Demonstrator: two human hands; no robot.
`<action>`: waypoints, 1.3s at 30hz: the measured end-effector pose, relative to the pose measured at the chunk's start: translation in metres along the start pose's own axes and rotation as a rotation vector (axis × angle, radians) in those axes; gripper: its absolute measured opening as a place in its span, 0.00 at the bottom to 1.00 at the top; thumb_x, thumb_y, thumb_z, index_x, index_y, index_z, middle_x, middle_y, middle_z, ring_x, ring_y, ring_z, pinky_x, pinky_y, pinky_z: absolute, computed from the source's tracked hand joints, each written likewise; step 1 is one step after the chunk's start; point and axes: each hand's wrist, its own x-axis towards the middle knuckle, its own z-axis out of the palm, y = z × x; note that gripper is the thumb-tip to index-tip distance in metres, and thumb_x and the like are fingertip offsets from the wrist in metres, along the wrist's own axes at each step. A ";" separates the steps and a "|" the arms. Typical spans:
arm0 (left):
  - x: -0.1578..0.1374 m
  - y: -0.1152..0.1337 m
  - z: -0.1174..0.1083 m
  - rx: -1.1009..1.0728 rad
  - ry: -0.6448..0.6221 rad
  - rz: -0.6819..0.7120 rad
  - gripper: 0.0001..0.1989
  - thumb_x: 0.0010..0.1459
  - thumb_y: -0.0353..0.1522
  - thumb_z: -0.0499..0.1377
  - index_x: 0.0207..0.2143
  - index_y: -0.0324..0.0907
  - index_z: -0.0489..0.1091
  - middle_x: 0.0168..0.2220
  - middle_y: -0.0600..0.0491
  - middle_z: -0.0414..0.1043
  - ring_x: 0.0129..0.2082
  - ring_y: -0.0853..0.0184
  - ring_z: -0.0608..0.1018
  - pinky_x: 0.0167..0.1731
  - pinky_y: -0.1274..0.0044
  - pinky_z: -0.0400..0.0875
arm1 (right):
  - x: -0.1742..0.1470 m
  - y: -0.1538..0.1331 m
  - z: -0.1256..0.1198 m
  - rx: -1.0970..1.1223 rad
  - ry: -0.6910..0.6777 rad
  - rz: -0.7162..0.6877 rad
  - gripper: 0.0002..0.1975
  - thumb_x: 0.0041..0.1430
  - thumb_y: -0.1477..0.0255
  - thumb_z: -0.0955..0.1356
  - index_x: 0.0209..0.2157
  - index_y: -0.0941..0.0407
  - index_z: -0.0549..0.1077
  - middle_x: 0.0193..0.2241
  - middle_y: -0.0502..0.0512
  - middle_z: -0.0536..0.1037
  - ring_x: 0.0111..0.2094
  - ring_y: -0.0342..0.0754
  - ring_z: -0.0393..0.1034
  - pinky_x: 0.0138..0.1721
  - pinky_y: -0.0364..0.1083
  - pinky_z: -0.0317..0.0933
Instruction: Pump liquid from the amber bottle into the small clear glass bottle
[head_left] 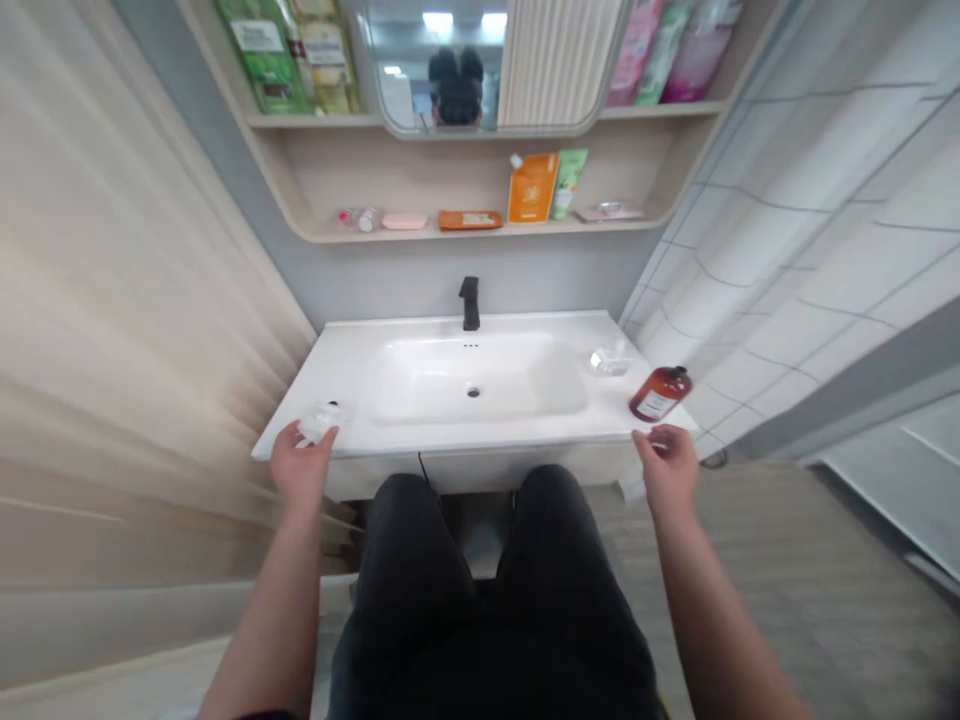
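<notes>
At the left front of the white washbasin [352, 430], my left hand [301, 462] has its thumb and fingers around a small clear, whitish object [321, 420] with a dark spot on top. Its exact kind is too blurred to tell. My right hand [669, 462] is at the right front corner, fingers curled but apart, with nothing seen between them. Just beyond it is an amber bottle [660, 394] with a black cap and a white label. I cannot tell whether the fingertips touch the bottle's base.
A clear item [611, 361] lies on the basin's right side. Behind the bowl stands a black faucet [469, 303]. Above are a mirror [540, 70] and a shelf [330, 237] with an orange pouch [533, 187] and a green tube [568, 184]. A curtain [150, 280] hangs at left.
</notes>
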 end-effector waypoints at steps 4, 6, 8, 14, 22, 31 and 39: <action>-0.001 0.001 0.005 0.021 0.007 0.017 0.38 0.52 0.49 0.75 0.60 0.40 0.73 0.53 0.43 0.80 0.47 0.54 0.84 0.54 0.60 0.81 | 0.032 0.010 -0.014 -0.116 0.246 -0.054 0.37 0.50 0.49 0.79 0.55 0.53 0.69 0.49 0.59 0.76 0.47 0.57 0.75 0.46 0.56 0.74; -0.001 0.002 0.007 0.043 0.009 0.037 0.38 0.53 0.50 0.75 0.60 0.40 0.73 0.54 0.43 0.79 0.49 0.54 0.83 0.55 0.60 0.81 | 0.048 0.016 -0.012 -0.143 0.235 -0.047 0.48 0.47 0.47 0.79 0.63 0.53 0.64 0.58 0.65 0.73 0.54 0.61 0.74 0.50 0.59 0.74; -0.001 0.002 0.008 0.076 0.010 0.052 0.39 0.54 0.50 0.74 0.61 0.40 0.72 0.54 0.43 0.79 0.50 0.53 0.83 0.57 0.60 0.80 | 0.062 0.022 -0.005 -0.165 0.174 -0.037 0.58 0.43 0.46 0.81 0.69 0.54 0.59 0.65 0.70 0.68 0.61 0.64 0.71 0.56 0.62 0.72; -0.003 0.003 0.010 0.081 0.012 0.071 0.41 0.55 0.51 0.73 0.63 0.39 0.69 0.56 0.42 0.77 0.49 0.56 0.82 0.54 0.62 0.80 | 0.090 0.030 0.024 -0.144 0.098 0.034 0.71 0.35 0.53 0.84 0.74 0.60 0.52 0.69 0.76 0.67 0.66 0.68 0.69 0.70 0.65 0.62; -0.004 0.004 0.007 0.162 -0.069 0.048 0.36 0.53 0.47 0.74 0.58 0.40 0.72 0.53 0.42 0.80 0.47 0.52 0.83 0.55 0.60 0.79 | 0.098 0.018 0.031 -0.126 0.125 0.107 0.48 0.42 0.58 0.84 0.63 0.56 0.71 0.58 0.73 0.80 0.52 0.63 0.78 0.58 0.61 0.70; -0.012 0.011 0.016 -0.051 -0.043 0.084 0.38 0.50 0.48 0.76 0.58 0.42 0.72 0.54 0.44 0.81 0.46 0.55 0.85 0.53 0.60 0.83 | 0.047 -0.036 0.084 0.077 -0.256 -0.194 0.45 0.48 0.51 0.81 0.63 0.55 0.71 0.56 0.66 0.80 0.52 0.62 0.78 0.53 0.60 0.73; -0.004 0.061 0.076 -0.339 -0.290 0.277 0.36 0.49 0.42 0.78 0.57 0.46 0.70 0.53 0.48 0.81 0.52 0.56 0.84 0.51 0.60 0.85 | 0.003 -0.094 0.205 0.244 -0.755 -0.171 0.43 0.47 0.57 0.82 0.63 0.53 0.71 0.54 0.60 0.83 0.49 0.59 0.79 0.54 0.58 0.73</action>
